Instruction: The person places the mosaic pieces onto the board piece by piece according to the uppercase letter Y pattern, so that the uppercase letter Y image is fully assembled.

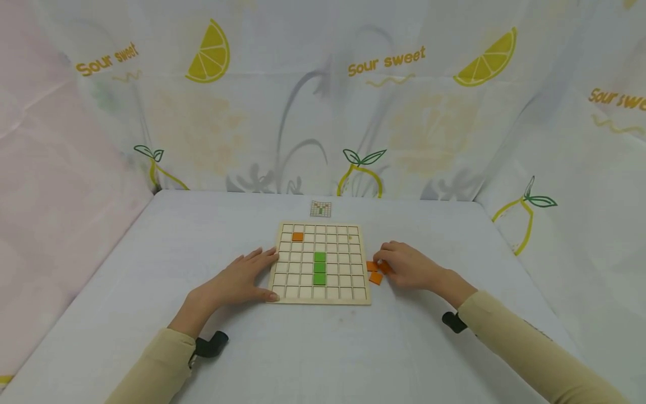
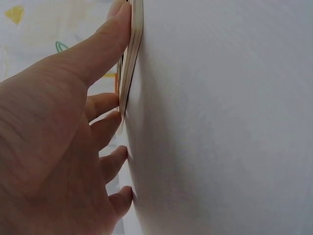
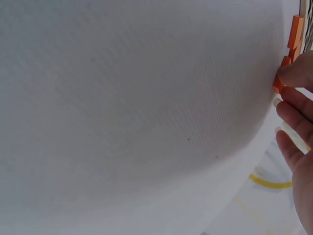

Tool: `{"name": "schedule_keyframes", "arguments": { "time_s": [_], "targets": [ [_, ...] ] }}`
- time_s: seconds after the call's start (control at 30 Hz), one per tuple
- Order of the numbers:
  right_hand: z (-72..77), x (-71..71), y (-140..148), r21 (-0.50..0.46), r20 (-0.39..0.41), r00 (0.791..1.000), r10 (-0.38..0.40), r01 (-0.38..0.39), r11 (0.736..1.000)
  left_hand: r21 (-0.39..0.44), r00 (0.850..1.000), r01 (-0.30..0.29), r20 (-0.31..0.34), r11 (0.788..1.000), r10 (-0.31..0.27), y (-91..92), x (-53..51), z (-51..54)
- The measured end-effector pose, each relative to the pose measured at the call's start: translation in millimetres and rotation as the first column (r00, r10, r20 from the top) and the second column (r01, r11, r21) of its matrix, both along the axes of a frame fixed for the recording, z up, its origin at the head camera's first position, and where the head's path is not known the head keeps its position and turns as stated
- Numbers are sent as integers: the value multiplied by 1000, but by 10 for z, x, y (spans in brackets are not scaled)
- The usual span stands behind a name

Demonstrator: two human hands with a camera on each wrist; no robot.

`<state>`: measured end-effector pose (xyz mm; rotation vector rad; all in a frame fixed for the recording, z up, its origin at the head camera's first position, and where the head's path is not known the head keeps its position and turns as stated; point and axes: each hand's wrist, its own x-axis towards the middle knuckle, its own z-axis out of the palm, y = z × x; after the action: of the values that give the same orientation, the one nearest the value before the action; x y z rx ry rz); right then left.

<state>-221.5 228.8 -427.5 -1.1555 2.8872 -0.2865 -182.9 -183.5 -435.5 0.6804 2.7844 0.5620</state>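
A wooden grid board (image 1: 340,301) lies on the white table. Three green tiles (image 1: 319,267) form a column on it, and one orange tile (image 1: 298,237) sits toward its upper left. My left hand (image 1: 240,280) rests at the board's left side, its thumb on the near corner and its fingers spread along the edge (image 2: 128,73). Just right of the board, my right hand (image 1: 410,266) pinches an orange square tile (image 1: 385,267) between thumb and forefinger; the right wrist view shows the thumb against this tile (image 3: 278,85). Two other orange tiles (image 1: 375,278) lie beside it.
Behind the board lies a small card (image 1: 321,209) with a printed grid pattern. Fabric walls (image 1: 303,112) with lemon prints enclose the table's back and sides. White tabletop (image 1: 323,353) stretches in front of the board.
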Motion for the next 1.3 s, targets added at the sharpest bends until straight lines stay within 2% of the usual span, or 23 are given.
{"name": "schedule_keyframes", "arguments": {
  "time_s": [0.5,1.3],
  "targets": [
    [-13,-37,-11,-15,34,999,-10,11,1000,13,1000,-2,1,1000,2,-9,8,-16],
    [-14,-105,-106,-54,-51,998,-23,20,998,12,1000,-5,6,1000,5,2,33,31]
  ]
}}
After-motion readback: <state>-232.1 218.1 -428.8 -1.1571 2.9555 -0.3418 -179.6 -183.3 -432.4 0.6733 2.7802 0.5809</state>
